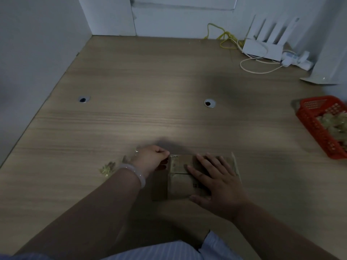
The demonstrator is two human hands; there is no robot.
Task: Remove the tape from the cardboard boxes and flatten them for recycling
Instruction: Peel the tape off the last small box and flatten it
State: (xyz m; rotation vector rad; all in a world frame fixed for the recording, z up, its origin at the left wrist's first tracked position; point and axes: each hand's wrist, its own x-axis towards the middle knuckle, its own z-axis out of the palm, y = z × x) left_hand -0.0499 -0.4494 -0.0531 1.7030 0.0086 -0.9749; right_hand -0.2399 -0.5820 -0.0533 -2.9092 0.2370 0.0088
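— While the right hand (pixel 216 181) lies flat, fingers spread, on the cardboard box (pixel 189 177), what is the left doing?

— Left hand (pixel 152 158) curled nearly closed, thumb and forefinger pinched at the box's far left corner, seemingly on a tape (pixel 173 156) edge; dim light, hard to confirm.

— Box position?

— Directly under the right palm, touching the left fingertips. Long axis runs left to right between the hands; a flap lies toward the left wrist.

— Else?

— Crumpled tape scraps (pixel 108 168) just left of the left wrist. Red basket (pixel 317 128) far to the right.
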